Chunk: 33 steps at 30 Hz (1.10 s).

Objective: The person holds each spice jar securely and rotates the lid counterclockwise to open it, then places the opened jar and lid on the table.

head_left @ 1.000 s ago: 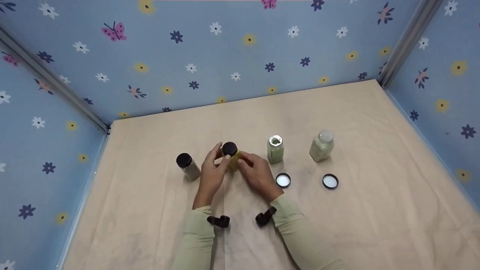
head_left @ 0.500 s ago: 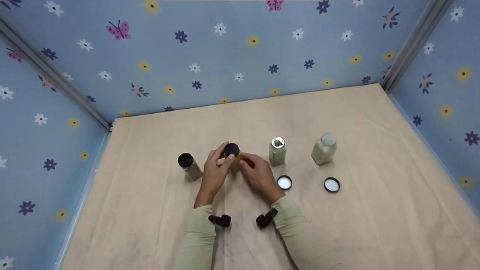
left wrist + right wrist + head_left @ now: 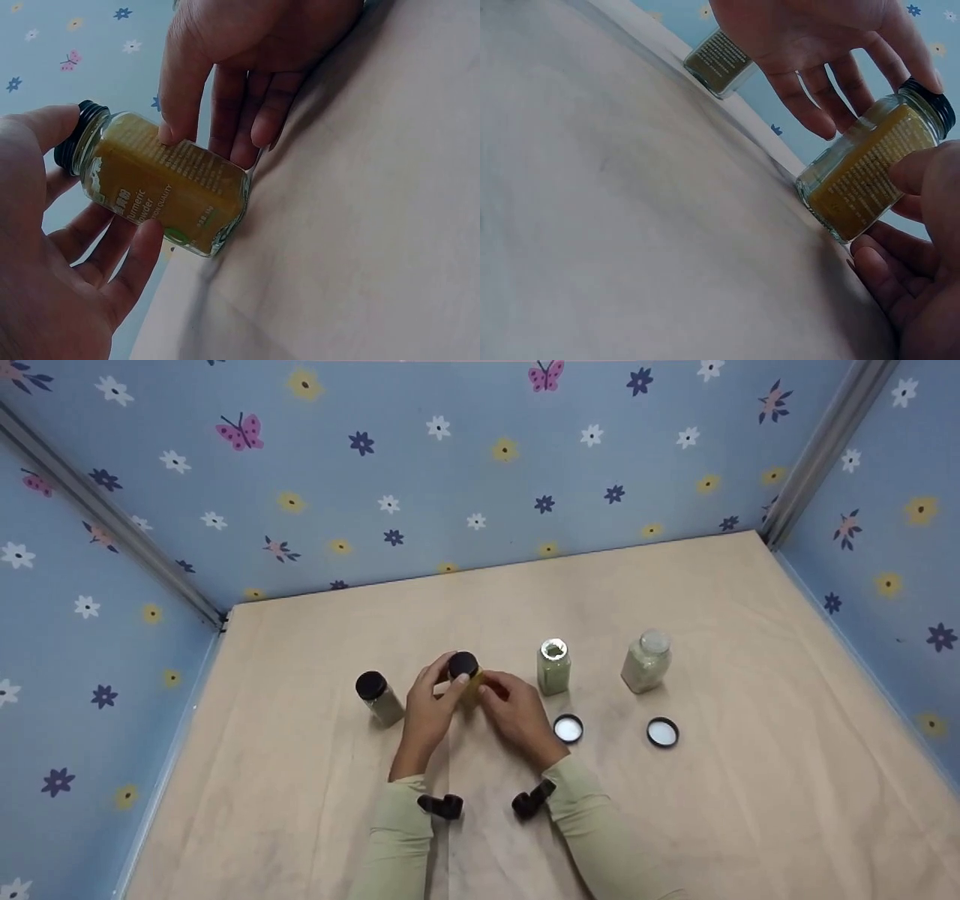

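A glass jar of turmeric powder [image 3: 169, 184], yellow-brown and labelled, stands between both hands in the middle of the table. Its black screw cap [image 3: 463, 664] is on. My left hand [image 3: 429, 712] grips the cap between thumb and fingers, some fingers reaching along the jar's side in the left wrist view. Lower down, my right hand [image 3: 516, 714] pinches the glass body, thumb on the label side. The jar's base is close to the table cloth in the right wrist view. Just left of the hands stands another black-capped jar [image 3: 385, 706], with greyish-green contents.
Right of the hands stand an uncapped jar of green flakes [image 3: 553, 675] and a jar of paler green contents [image 3: 645, 667]. In front of them lie two black-rimmed lids, a nearer lid [image 3: 568, 728] and a farther-right lid [image 3: 663, 733], white insides up. Patterned blue walls [image 3: 480, 465] enclose the table.
The head view shifts slightly. Both hands keep their hold on the turmeric jar, with no clear movement of the cap.
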Motion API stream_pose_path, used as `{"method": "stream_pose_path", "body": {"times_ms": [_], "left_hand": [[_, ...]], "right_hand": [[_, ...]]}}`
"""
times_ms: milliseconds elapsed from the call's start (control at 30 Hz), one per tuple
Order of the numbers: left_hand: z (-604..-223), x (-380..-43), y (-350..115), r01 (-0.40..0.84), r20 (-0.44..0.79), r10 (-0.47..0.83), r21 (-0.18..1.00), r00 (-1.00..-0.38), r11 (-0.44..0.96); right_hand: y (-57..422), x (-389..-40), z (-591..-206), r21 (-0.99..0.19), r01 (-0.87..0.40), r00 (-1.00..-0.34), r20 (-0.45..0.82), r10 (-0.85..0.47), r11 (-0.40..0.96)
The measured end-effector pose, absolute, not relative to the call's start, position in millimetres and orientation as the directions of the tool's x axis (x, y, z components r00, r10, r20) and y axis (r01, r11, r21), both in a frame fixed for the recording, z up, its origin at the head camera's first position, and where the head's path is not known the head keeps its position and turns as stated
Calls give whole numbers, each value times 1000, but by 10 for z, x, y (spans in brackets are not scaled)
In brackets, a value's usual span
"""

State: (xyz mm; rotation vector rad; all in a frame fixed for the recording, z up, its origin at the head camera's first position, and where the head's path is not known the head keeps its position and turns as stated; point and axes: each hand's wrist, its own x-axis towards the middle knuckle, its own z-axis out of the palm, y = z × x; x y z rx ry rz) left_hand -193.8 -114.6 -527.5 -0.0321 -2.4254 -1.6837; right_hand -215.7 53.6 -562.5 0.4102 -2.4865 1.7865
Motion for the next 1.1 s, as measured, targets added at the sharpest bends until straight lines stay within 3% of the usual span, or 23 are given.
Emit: {"method": "stream_pose_path", "body": {"times_ms": [1100], "left_hand": [[-5267,-1879,-1222,160,178,-47,951,-983,265]], "right_hand": [[551,-2131,-5598,-938,-230,-965,185,-185,261]]}}
